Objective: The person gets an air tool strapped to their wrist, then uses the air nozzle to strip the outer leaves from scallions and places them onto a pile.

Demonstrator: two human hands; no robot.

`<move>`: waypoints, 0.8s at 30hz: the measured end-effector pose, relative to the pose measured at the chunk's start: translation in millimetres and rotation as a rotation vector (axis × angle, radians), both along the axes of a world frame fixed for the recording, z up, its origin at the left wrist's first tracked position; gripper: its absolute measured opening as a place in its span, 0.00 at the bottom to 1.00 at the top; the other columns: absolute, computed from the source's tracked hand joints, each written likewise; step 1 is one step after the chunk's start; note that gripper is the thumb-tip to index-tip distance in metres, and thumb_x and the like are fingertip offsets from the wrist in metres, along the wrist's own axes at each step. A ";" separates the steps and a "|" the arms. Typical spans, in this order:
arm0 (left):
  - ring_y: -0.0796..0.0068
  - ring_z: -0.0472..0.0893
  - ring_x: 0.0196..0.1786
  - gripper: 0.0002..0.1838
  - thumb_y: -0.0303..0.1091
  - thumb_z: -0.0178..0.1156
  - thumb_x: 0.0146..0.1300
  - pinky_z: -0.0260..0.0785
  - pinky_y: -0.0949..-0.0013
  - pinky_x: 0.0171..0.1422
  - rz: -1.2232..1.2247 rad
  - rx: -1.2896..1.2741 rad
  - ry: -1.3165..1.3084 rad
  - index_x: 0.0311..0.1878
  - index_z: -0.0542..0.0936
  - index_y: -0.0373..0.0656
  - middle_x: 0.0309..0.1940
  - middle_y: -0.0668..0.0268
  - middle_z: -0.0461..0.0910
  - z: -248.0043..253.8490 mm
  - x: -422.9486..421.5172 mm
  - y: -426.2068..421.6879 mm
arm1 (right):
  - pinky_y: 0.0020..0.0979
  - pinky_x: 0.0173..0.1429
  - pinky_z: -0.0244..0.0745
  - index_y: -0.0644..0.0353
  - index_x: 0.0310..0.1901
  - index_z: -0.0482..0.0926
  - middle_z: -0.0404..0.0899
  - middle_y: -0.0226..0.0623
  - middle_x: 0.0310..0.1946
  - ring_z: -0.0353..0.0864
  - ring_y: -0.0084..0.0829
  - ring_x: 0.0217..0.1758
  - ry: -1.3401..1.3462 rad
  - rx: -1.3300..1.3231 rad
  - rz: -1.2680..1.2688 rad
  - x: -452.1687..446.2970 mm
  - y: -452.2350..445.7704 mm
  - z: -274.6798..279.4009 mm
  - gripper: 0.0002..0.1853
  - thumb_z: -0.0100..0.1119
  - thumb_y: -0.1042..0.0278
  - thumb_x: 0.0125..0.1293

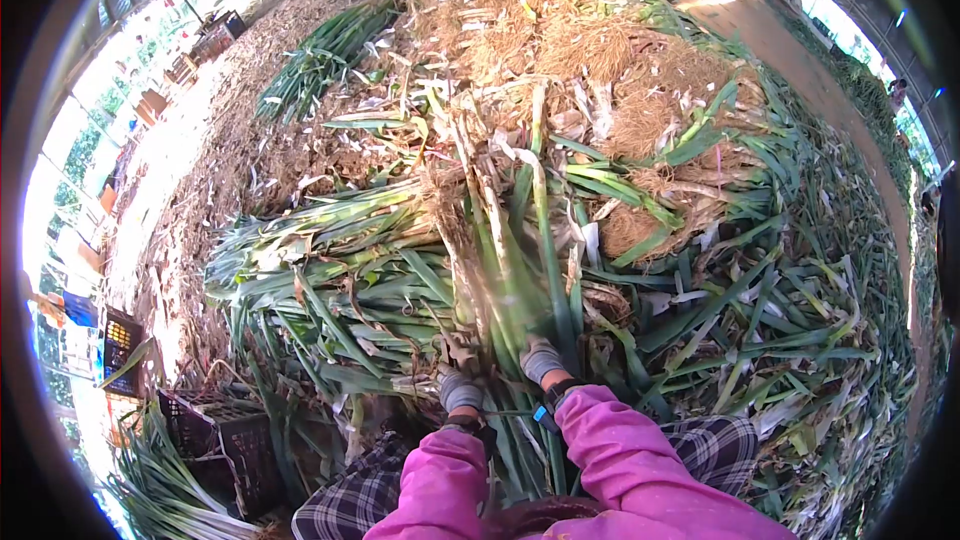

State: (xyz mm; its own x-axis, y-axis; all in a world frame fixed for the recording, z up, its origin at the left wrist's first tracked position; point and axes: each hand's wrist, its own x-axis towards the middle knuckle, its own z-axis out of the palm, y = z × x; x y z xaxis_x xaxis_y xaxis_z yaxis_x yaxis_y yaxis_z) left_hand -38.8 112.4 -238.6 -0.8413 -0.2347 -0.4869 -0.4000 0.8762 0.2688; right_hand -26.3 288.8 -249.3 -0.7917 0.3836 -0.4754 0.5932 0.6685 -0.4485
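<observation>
Several long green onions (510, 270) stand tilted away from me, roots and dry brown outer leaves toward the far end. My right hand (542, 360), in a grey glove, is closed round their green stalks. My left hand (460, 388), gloved too, is closed on the left side of the same bunch, beside dry brown leaves; its fingers are partly hidden. The middle of the bunch is slightly blurred. Left of my hands lies a pile of green onions (340, 230), its leaves pointing left.
Bundles with tan roots (590, 45) lie ahead. Loose leaves (760, 340) cover the ground at right. A dark plastic crate (225, 450) stands at lower left, beside more green onions (165, 480). Another bundle (325, 60) lies at upper left. A bare path (800, 90) runs along the right.
</observation>
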 end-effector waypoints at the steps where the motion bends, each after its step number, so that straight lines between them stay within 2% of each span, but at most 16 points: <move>1: 0.49 0.75 0.49 0.48 0.51 0.68 0.40 0.70 0.57 0.51 -0.030 -0.009 0.054 0.61 0.58 0.35 0.48 0.50 0.71 -3.8 -4.3 -4.3 | 0.41 0.55 0.70 0.56 0.50 0.73 0.76 0.50 0.46 0.75 0.48 0.50 -0.035 0.007 -0.027 -4.7 -1.5 -2.0 0.21 0.55 0.59 0.53; 3: 0.51 0.76 0.45 0.44 0.46 0.69 0.39 0.70 0.58 0.49 -0.093 -0.024 0.165 0.58 0.61 0.36 0.45 0.50 0.73 -9.3 -15.0 -12.0 | 0.38 0.58 0.68 0.55 0.53 0.72 0.75 0.49 0.50 0.74 0.46 0.52 -0.102 0.023 -0.082 -14.3 -1.8 -3.6 0.28 0.61 0.54 0.49; 4: 0.52 0.77 0.44 0.42 0.44 0.68 0.39 0.70 0.58 0.47 -0.078 0.149 0.179 0.57 0.62 0.37 0.43 0.51 0.74 11.4 -23.4 -14.8 | 0.37 0.58 0.68 0.54 0.54 0.71 0.75 0.48 0.50 0.75 0.45 0.53 -0.152 -0.009 -0.089 -21.1 -1.6 8.6 0.30 0.62 0.53 0.48; 6: 0.54 0.77 0.40 0.36 0.40 0.67 0.40 0.70 0.59 0.45 -0.055 0.495 0.199 0.55 0.65 0.39 0.40 0.52 0.76 97.4 -47.3 -15.6 | 0.37 0.58 0.68 0.53 0.56 0.70 0.75 0.46 0.51 0.75 0.44 0.53 -0.256 -0.076 -0.111 -27.7 -1.8 47.9 0.33 0.65 0.52 0.46; 10: 0.55 0.77 0.38 0.32 0.37 0.66 0.42 0.70 0.59 0.43 -0.319 0.435 0.344 0.52 0.67 0.40 0.40 0.53 0.76 208.2 -77.3 -28.6 | 0.35 0.50 0.72 0.52 0.46 0.78 0.80 0.39 0.43 0.79 0.38 0.44 0.082 -0.308 0.005 -4.2 10.4 16.0 0.22 0.67 0.57 0.47; 11: 0.55 0.77 0.38 0.33 0.37 0.66 0.43 0.70 0.60 0.44 -0.391 0.445 0.389 0.54 0.67 0.39 0.40 0.53 0.76 224.9 -82.2 -37.3 | 0.31 0.43 0.73 0.54 0.35 0.81 0.82 0.36 0.32 0.79 0.31 0.35 0.282 -0.395 -0.058 1.1 16.9 -28.4 0.11 0.66 0.63 0.48; 12: 0.55 0.77 0.39 0.34 0.37 0.66 0.43 0.70 0.60 0.45 -0.461 0.451 0.431 0.55 0.67 0.39 0.40 0.53 0.76 240.2 -82.2 -46.0 | 0.30 0.42 0.73 0.55 0.33 0.81 0.82 0.35 0.30 0.79 0.29 0.34 0.276 -0.445 -0.092 10.6 25.3 -22.3 0.09 0.65 0.64 0.48; 13: 0.75 0.73 0.40 0.37 0.25 0.62 0.46 0.69 0.73 0.44 -0.492 0.559 0.402 0.61 0.60 0.34 0.44 0.63 0.75 262.3 -73.1 -51.7 | 0.29 0.40 0.73 0.55 0.31 0.81 0.81 0.34 0.28 0.79 0.28 0.32 0.267 -0.499 -0.125 23.1 30.8 -11.4 0.07 0.64 0.66 0.49; 14: 0.75 0.74 0.42 0.38 0.25 0.63 0.46 0.69 0.74 0.46 -0.405 0.653 0.337 0.62 0.59 0.32 0.44 0.62 0.75 302.7 -53.7 -46.4 | 0.28 0.39 0.73 0.56 0.29 0.80 0.81 0.33 0.26 0.78 0.26 0.31 0.258 -0.554 -0.155 33.7 34.7 0.1 0.06 0.64 0.67 0.49; 15: 0.75 0.74 0.42 0.38 0.25 0.63 0.46 0.69 0.74 0.46 -0.429 0.566 0.300 0.63 0.59 0.32 0.44 0.62 0.75 318.2 -39.3 -53.2 | 0.28 0.38 0.72 0.58 0.29 0.79 0.80 0.33 0.26 0.78 0.24 0.31 0.278 -0.509 -0.118 41.7 36.7 11.5 0.05 0.62 0.69 0.50; 16: 0.75 0.74 0.43 0.38 0.25 0.63 0.46 0.69 0.74 0.46 -0.451 0.477 0.263 0.63 0.59 0.32 0.44 0.62 0.75 327.3 -24.4 -61.0 | 0.28 0.38 0.72 0.58 0.30 0.79 0.80 0.34 0.26 0.78 0.25 0.31 0.337 -0.448 -0.127 43.7 36.9 14.9 0.06 0.62 0.68 0.50; 18: 0.76 0.74 0.42 0.38 0.24 0.63 0.46 0.70 0.73 0.46 -0.359 0.733 0.161 0.63 0.60 0.34 0.43 0.63 0.74 332.6 15.8 -69.3 | 0.29 0.39 0.72 0.58 0.32 0.79 0.80 0.36 0.27 0.78 0.28 0.31 0.458 -0.323 -0.147 42.3 39.0 3.4 0.07 0.62 0.67 0.51; 19: 0.77 0.73 0.42 0.38 0.24 0.64 0.45 0.70 0.73 0.46 -0.304 0.736 0.062 0.63 0.61 0.36 0.42 0.64 0.74 341.2 35.2 -70.3 | 0.32 0.45 0.72 0.58 0.40 0.79 0.80 0.43 0.33 0.79 0.35 0.36 0.403 -0.189 -0.131 34.7 41.7 -23.3 0.13 0.60 0.65 0.52; 22: 0.79 0.73 0.39 0.32 0.26 0.66 0.45 0.69 0.72 0.43 -0.322 0.902 0.037 0.56 0.66 0.38 0.38 0.66 0.75 271.6 81.7 -100.1 | 0.35 0.51 0.71 0.57 0.48 0.75 0.78 0.49 0.39 0.78 0.44 0.43 0.482 -0.034 -0.003 26.5 33.9 15.0 0.19 0.59 0.64 0.53; 23: 0.64 0.77 0.43 0.38 0.36 0.68 0.45 0.70 0.65 0.48 -0.404 0.725 -0.094 0.60 0.62 0.38 0.44 0.53 0.75 268.9 86.9 -102.9 | 0.37 0.54 0.70 0.57 0.52 0.72 0.75 0.52 0.45 0.75 0.47 0.48 0.477 -0.042 0.035 13.3 34.5 -16.3 0.23 0.60 0.62 0.53; 24: 0.54 0.79 0.40 0.37 0.45 0.67 0.45 0.71 0.60 0.44 -0.483 0.473 -0.111 0.56 0.65 0.38 0.41 0.50 0.76 240.0 96.2 -113.1 | 0.38 0.55 0.69 0.56 0.53 0.72 0.75 0.51 0.47 0.74 0.47 0.50 0.427 -0.043 0.023 9.8 25.5 -25.2 0.24 0.60 0.62 0.53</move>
State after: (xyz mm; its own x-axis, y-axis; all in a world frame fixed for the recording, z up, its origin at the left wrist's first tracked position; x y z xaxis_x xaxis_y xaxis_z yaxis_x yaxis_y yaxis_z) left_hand 57.4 -0.8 1.4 -0.7371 0.4139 -0.5343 -0.0409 0.7618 0.6466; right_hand -16.5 314.4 -274.5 -0.9290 0.3507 -0.1181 0.3335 0.6549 -0.6782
